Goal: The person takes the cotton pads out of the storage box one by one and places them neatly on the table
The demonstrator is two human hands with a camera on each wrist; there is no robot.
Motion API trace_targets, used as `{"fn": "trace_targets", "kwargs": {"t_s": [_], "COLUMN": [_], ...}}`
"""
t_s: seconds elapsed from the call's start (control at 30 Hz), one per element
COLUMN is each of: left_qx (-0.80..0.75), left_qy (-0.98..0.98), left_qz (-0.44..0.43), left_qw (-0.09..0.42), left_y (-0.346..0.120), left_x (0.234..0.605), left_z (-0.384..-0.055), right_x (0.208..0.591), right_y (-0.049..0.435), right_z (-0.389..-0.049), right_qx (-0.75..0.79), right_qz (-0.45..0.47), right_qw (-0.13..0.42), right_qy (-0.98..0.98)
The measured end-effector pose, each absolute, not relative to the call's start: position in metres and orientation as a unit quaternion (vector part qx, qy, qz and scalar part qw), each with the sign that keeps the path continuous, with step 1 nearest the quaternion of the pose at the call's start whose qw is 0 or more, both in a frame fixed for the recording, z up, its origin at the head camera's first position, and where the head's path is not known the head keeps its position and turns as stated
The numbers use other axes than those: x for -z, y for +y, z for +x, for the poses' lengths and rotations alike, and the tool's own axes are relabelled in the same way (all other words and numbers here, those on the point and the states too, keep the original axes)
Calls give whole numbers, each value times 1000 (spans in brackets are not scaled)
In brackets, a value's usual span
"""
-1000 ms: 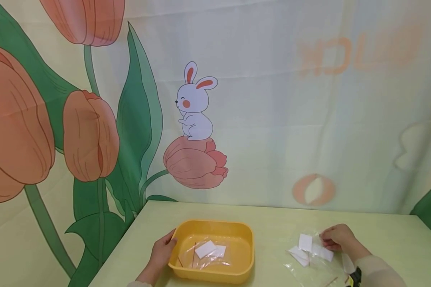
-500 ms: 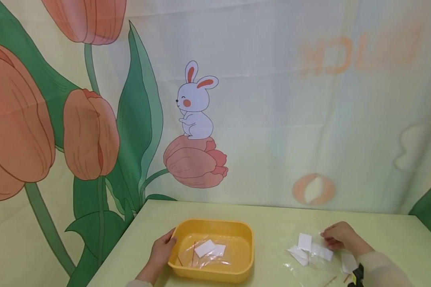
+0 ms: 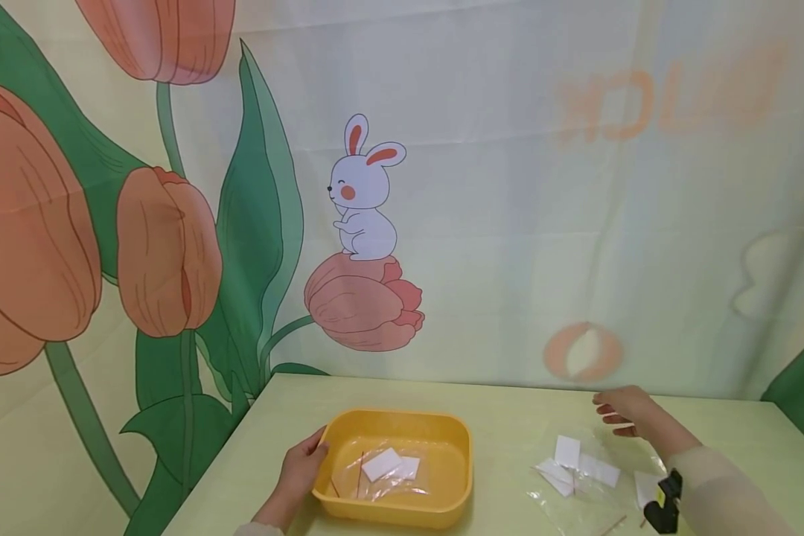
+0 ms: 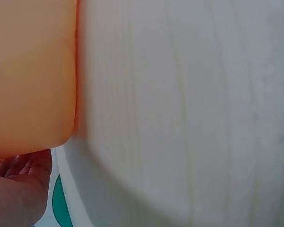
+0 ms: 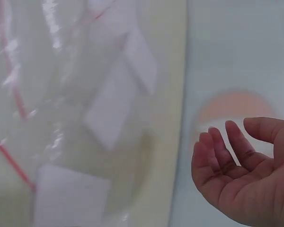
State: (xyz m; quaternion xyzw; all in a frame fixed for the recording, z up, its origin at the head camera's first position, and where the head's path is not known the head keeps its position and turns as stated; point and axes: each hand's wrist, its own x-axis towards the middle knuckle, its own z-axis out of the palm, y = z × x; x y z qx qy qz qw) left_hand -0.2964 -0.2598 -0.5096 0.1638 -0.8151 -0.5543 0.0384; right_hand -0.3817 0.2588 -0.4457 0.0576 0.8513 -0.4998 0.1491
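A yellow plastic basin (image 3: 391,514) sits on the table with a clear zip bag (image 3: 412,487) of white rectangular pieces (image 3: 382,464) inside. My left hand (image 3: 301,465) grips the basin's left side, thumb up by the rim; in the left wrist view that hand (image 4: 21,191) shows below the orange-looking wall (image 4: 33,85). Several clear bags (image 3: 599,484) with white pieces (image 3: 567,452) and red seal strips lie overlapped at the right. My right hand (image 3: 626,411) hovers past their far edge, fingers spread and relaxed, holding nothing; the right wrist view shows its palm (image 5: 246,189) bare.
The pale table (image 3: 502,417) ends at the back against a hanging cloth (image 3: 482,223) printed with tulips and a rabbit. A black device (image 3: 666,502) is on the right wrist, above the nearer bags.
My right hand has lifted off the bags and moved away toward the table's back edge, its fingers loosening. The left hand and the basin have stayed in place.
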Motion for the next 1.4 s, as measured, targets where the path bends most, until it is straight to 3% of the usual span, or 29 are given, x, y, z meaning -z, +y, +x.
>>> {"fn": "trace_targets", "kwargs": {"t_s": [0.33,0.87,1.4], "left_qx": [551,546,546], "left_qy": [-819,-824,-822], "left_qz": [157,143,154], "left_qw": [41,54,51], "left_y": [-261,-261,-260], "left_x": [510,510,512], "left_z": [-296,-294,-296], "right_x": [400,359,362], "right_y": [233,145,52], "right_z": [-392,-398,-399], "right_qx": [512,510,487], "right_qz": [2,-54,-91], "right_qw": [192,253,288], "right_qy": [837,820,820]}}
